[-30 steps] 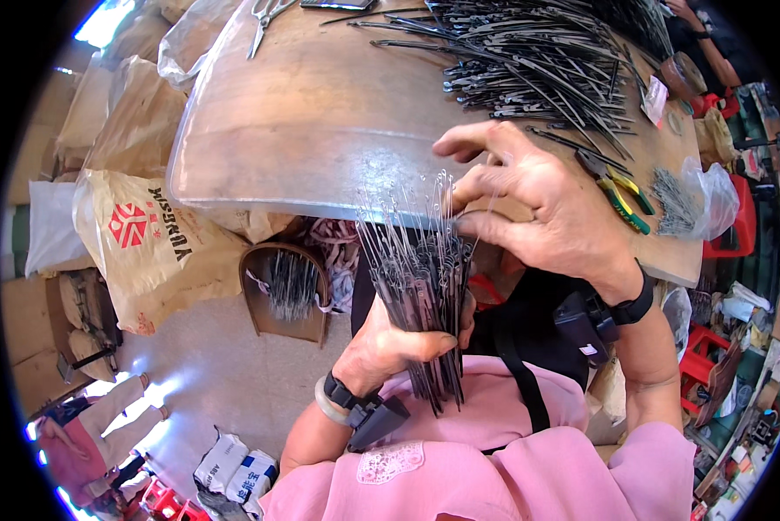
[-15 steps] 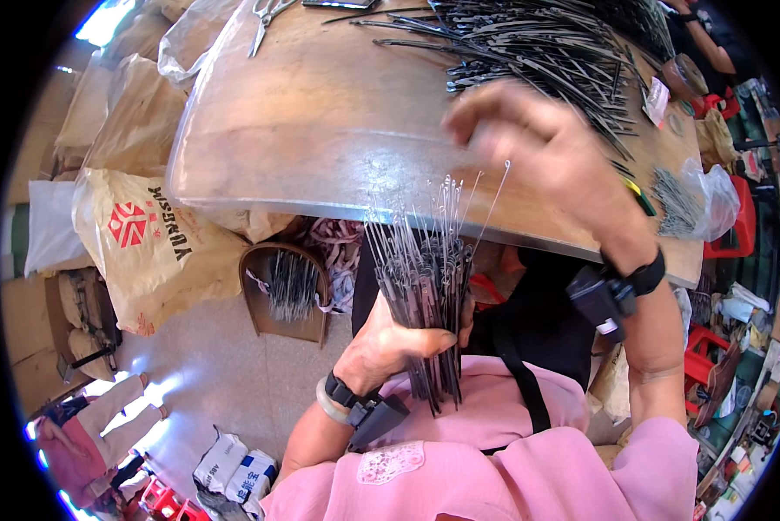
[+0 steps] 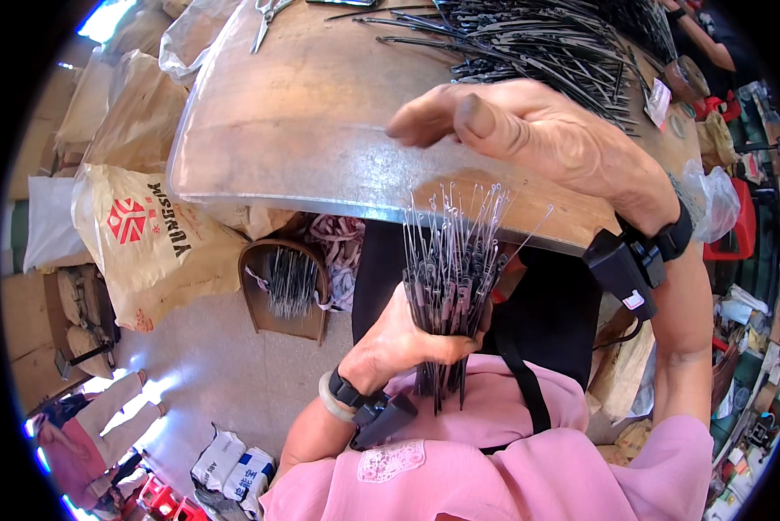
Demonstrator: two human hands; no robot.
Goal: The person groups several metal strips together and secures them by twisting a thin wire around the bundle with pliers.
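Observation:
My left hand [image 3: 399,341] is wrapped round a bundle of thin black rods [image 3: 446,300] in front of my lap. The rods stand roughly upright, with fine wire ends, some looped, fanning out at the top. One wire leans out to the right of the others. Over the table edge, above the bundle, my right hand [image 3: 546,130] is open, its fingers stretched to the left and apart from the rods. Nothing shows in it. Beyond it, a large heap of similar black rods [image 3: 538,43] lies on the wooden table [image 3: 277,130].
Scissors [image 3: 267,24] lie at the table's far left. A tape roll [image 3: 685,80] and a clear plastic bag [image 3: 716,204] are on the right. Below the left edge stand a tan sack [image 3: 155,252] and a brown scoop-shaped container [image 3: 249,286] holding rods. Another person [image 3: 69,443] is at lower left.
My left hand has shifted the bundle slightly right and tilted it more upright. My right hand's fingers have moved left and straightened above the wire ends, while its wrist has moved right.

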